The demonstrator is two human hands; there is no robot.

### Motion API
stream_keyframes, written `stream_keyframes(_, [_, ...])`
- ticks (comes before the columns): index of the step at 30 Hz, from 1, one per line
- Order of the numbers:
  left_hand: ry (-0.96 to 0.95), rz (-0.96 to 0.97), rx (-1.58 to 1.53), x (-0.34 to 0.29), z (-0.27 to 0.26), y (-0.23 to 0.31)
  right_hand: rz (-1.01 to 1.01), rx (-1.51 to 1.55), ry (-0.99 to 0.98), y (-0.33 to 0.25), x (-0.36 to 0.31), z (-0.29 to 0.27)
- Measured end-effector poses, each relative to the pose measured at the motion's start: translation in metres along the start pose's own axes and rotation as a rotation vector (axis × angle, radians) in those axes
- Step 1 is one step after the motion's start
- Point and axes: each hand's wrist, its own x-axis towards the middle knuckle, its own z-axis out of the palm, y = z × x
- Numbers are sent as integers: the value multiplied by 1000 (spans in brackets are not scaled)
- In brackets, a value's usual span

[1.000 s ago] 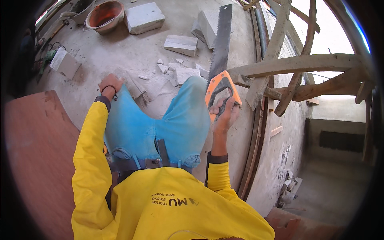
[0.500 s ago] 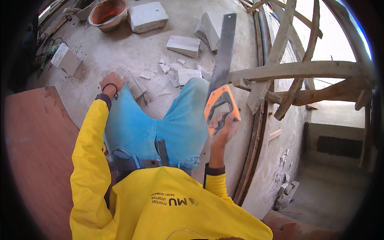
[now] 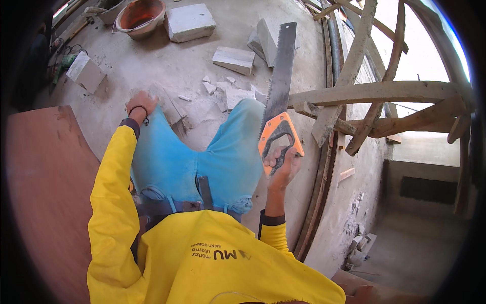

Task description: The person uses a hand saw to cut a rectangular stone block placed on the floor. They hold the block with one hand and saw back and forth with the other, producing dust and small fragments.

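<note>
My right hand is closed round the orange and black handle of a hand saw. The saw's toothed blade points away from me, tilted slightly right, beside my right knee and above the floor. My left hand rests at my left knee, close to a dusty pale block on the floor. Its fingers look loosely spread and bend down partly out of sight; I see nothing held in them. Broken pale block pieces lie on the floor between and beyond my knees.
Ahead lie cut pale blocks, a larger block and an orange-stained bucket. Another block stands at the left near a green power tool. A reddish-brown board lies left. Rough wooden poles cross at the right, beside a floor edge.
The saw has dipped slightly toward me in my right hand. My left hand stays at my knee. The surroundings have shifted a little in view.
</note>
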Motion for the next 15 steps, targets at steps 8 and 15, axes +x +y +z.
stream_keyframes(8, [-3,5,-1,-4,-5,3,-47,11,-23,-1,32,22])
stream_keyframes(15, [-27,4,-3,1,-2,1,-26,-4,-9,5,6,4])
